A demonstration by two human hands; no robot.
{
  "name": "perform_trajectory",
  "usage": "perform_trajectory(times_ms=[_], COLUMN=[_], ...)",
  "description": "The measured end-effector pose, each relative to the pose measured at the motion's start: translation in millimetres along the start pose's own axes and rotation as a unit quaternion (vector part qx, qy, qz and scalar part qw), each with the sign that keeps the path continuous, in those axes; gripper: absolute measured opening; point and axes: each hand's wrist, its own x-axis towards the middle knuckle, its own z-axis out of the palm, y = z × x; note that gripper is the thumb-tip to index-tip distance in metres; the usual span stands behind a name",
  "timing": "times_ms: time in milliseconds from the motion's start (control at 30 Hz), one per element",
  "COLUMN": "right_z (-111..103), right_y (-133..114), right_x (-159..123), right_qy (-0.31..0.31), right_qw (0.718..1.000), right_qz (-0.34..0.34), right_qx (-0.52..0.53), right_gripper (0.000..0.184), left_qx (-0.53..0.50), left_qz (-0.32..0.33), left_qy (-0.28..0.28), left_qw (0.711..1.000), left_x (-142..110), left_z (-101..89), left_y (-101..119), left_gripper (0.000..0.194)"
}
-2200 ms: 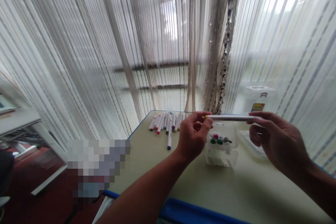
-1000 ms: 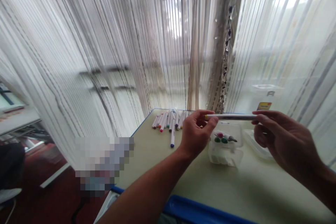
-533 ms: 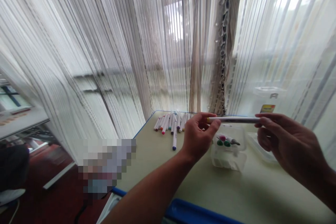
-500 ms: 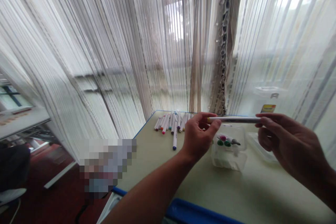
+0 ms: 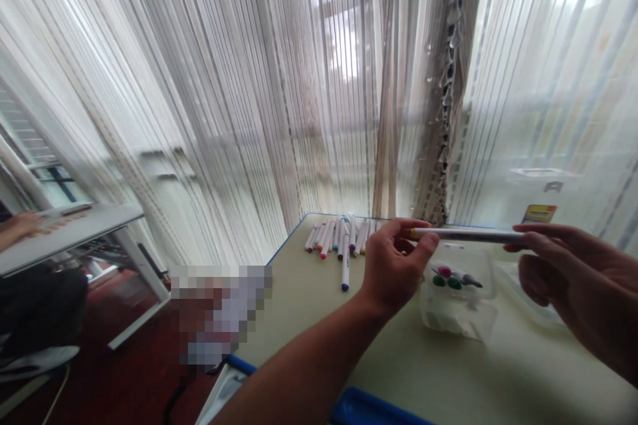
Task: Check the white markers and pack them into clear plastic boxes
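Note:
Between my two hands a white marker (image 5: 471, 235) lies level above the table, its yellow end at the left. My left hand (image 5: 399, 262) pinches that yellow end between thumb and fingers. At the other end, my right hand (image 5: 563, 265) grips the marker with thumb and forefinger, the remaining fingers curled. Below the marker stands a clear plastic box (image 5: 458, 325) with green, pink and grey pieces (image 5: 453, 279) in it. Left of my left hand lies a pile of white markers (image 5: 326, 239) with coloured ends; one blue-ended marker (image 5: 345, 269) sticks out towards me.
A clear lid or tray (image 5: 528, 295) lies under my right hand. Behind it stands a transparent lidded container (image 5: 538, 192). Sheer curtains (image 5: 224, 113) hang behind the table (image 5: 294, 319). At far left, another person's hand (image 5: 22, 226) rests at a white table (image 5: 100, 232).
The view has swung slightly left, so everything sits further right. Both hands keep hold of the marker. More of the neighbouring table and a person's hand now show at the left.

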Motion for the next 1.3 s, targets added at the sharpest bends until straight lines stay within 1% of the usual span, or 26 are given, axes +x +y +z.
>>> perform_trajectory(times_ms=[233,467,567,633,833,967,1167,1300], right_z=[-2.2,-0.7,-0.5,-0.3,-1.5,-2.8,0.2,1.2], right_y=[3.6,-0.4,-1.8,-1.6,2.5,5.2,-2.8,-6.8], right_x=[2.3,-0.2,-0.8,-0.5,2.5,3.0,0.5,-1.0], right_qy=[-0.021,-0.028,-0.045,-0.054,-0.066,-0.081,-0.104,-0.118], right_qw=[1.000,0.999,0.998,0.998,0.997,0.996,0.993,0.991], right_qz=[-0.010,-0.018,-0.029,-0.025,-0.025,-0.039,-0.051,-0.049], right_qx=[0.014,0.020,0.033,0.032,0.025,0.022,-0.019,-0.027], right_gripper=[0.032,0.031,0.027,0.026,0.029,0.031,0.038,0.042], left_qx=[0.013,0.015,0.011,0.007,-0.007,-0.010,0.007,0.010], left_qz=[0.003,0.002,0.000,-0.005,-0.010,-0.011,0.005,0.005], left_qy=[0.004,0.003,0.000,-0.004,-0.013,-0.008,0.001,-0.004], left_qw=[1.000,1.000,1.000,1.000,1.000,1.000,1.000,1.000], left_x=[0.3,-1.0,-0.9,-0.3,1.7,2.5,4.5,5.4], left_z=[0.2,1.0,0.7,-0.1,-3.2,-5.0,-9.5,-10.6], left_y=[-0.3,6.1,8.3,7.9,2.7,1.0,0.9,-0.2], left_gripper=[0.029,0.026,0.026,0.027,0.031,0.031,0.031,0.031])
